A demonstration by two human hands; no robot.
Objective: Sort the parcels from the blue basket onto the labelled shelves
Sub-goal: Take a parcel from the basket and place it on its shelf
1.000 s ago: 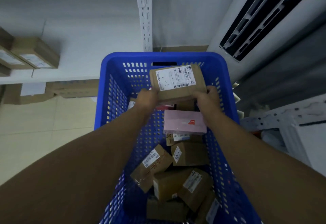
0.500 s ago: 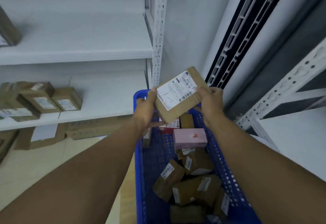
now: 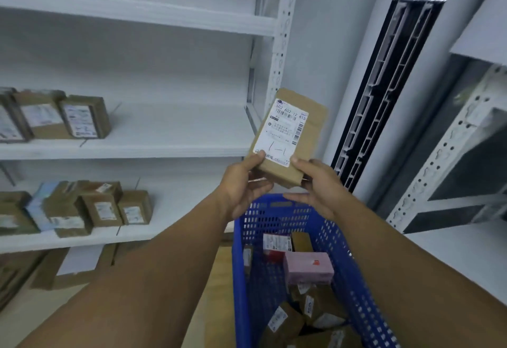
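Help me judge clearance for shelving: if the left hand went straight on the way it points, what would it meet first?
The left hand grips the brown parcel, which leads. Past that, probably the white wall right of the shelf upright; depth is unclear.

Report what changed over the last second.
The labelled brown parcel rose from low over the blue basket to above its far rim, in front of the white shelves, and turned from lying crosswise to standing on end. The left hand and right hand shifted their grip from its two ends to its lower end. Unchanged: both hands hold it; the pink parcel and the brown parcels lie in the basket.
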